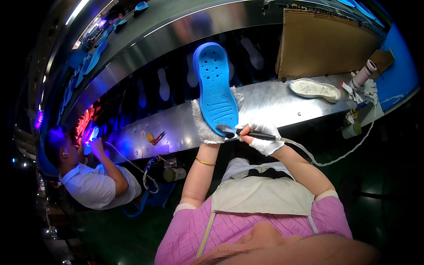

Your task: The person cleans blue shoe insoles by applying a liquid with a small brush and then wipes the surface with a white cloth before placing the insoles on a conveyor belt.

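A blue shoe sole (215, 99) stands toe end up, its inner face with small holes and ridges turned toward me. My left hand (204, 127), in a fuzzy grey-white glove, is closed around its heel end from behind; most of the fingers are hidden by the sole. My right hand (265, 131), in a white glove with bare fingertips showing, pinches a dark-handled brush (261, 136). The brush tip meets the heel edge of the sole, close to my left wrist. A whitish tube (327, 164) runs from the back end of the brush toward the right of the bench.
A metal bench ledge (265, 100) crosses ahead. To its right lie a cream-coated sole (314, 89), a cardboard panel (329, 44) and a pale cylinder (365, 72). A red-handled tool (159, 138) lies left. A co-worker (95, 181) works under purple light. Blue pieces (95, 57) line a shelf.
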The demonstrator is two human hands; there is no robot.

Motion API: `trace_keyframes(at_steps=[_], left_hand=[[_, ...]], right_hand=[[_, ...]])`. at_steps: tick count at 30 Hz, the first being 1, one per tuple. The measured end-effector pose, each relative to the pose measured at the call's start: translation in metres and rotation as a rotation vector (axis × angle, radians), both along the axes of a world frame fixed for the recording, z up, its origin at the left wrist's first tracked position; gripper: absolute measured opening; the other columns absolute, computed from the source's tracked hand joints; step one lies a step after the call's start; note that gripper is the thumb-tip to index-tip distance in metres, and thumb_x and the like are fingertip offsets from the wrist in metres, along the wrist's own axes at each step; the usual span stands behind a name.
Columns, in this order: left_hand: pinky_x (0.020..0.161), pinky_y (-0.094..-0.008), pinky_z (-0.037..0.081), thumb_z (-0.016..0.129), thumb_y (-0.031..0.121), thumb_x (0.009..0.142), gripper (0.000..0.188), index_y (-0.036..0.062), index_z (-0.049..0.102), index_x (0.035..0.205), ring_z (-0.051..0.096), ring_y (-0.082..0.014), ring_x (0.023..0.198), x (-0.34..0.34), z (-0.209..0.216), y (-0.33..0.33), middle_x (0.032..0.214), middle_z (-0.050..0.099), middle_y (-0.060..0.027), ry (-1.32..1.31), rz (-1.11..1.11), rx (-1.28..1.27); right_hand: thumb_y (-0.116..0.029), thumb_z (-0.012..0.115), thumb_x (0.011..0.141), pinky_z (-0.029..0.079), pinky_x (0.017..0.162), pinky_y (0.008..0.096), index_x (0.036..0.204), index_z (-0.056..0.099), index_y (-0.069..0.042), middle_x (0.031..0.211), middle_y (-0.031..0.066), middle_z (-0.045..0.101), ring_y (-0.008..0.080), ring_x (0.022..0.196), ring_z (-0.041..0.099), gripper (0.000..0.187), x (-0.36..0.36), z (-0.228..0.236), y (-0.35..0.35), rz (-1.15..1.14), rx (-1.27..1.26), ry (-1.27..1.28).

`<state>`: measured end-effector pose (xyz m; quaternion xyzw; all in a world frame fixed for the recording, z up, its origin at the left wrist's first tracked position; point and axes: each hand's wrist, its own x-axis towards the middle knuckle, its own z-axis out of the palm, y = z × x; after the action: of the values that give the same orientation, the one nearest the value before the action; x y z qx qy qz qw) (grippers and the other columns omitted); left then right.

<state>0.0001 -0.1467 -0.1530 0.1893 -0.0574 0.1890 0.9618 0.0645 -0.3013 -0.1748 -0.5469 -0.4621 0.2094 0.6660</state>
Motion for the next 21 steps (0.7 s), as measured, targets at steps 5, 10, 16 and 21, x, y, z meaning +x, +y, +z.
trace_keyframes(at_steps=[5, 10, 16, 21], left_hand=[[0.102, -0.0499, 0.037, 0.039, 0.064, 0.084, 0.079, 0.0049, 0.036, 0.136, 0.048, -0.0353, 0.117, 0.0, -0.001, 0.009, 0.129, 0.045, -0.0226, 0.043, -0.036, 0.072], [0.102, -0.0514, 0.035, 0.04, 0.063, 0.084, 0.079, 0.0051, 0.035, 0.137, 0.045, -0.0378, 0.12, 0.006, 0.003, 0.021, 0.132, 0.042, -0.0247, -0.014, -0.121, 0.031], [0.094, -0.0488, 0.045, 0.038, 0.063, 0.085, 0.078, 0.0036, 0.037, 0.136, 0.051, -0.04, 0.113, 0.006, 0.013, 0.021, 0.131, 0.042, -0.0266, 0.025, -0.075, 0.044], [0.099, -0.0481, 0.041, 0.039, 0.057, 0.089, 0.071, 0.0005, 0.041, 0.131, 0.052, -0.0346, 0.114, 0.007, 0.013, 0.026, 0.124, 0.05, -0.0243, 0.11, -0.204, 0.125]], right_hand=[[0.001, 0.067, 0.076, 0.05, 0.071, 0.025, 0.083, 0.06, -0.002, 0.082, 0.0069, 0.063, 0.0122, 0.075, 0.061, 0.01, 0.008, 0.018, -0.001, 0.035, -0.166, 0.472], [0.001, 0.065, 0.077, 0.05, 0.071, 0.0265, 0.083, 0.06, -0.001, 0.08, 0.0089, 0.063, 0.0136, 0.073, 0.062, 0.009, 0.002, -0.002, -0.003, 0.099, -0.084, 0.241], [-0.002, 0.067, 0.078, 0.05, 0.076, 0.0276, 0.09, 0.056, -0.002, 0.081, 0.0097, 0.064, 0.0147, 0.074, 0.064, 0.015, 0.006, -0.003, -0.009, 0.216, 0.002, 0.601], [-0.004, 0.065, 0.075, 0.047, 0.077, 0.0292, 0.086, 0.056, -0.005, 0.096, 0.0115, 0.06, 0.0168, 0.085, 0.059, 0.014, 0.02, 0.023, 0.008, 0.029, 0.076, -0.007]])
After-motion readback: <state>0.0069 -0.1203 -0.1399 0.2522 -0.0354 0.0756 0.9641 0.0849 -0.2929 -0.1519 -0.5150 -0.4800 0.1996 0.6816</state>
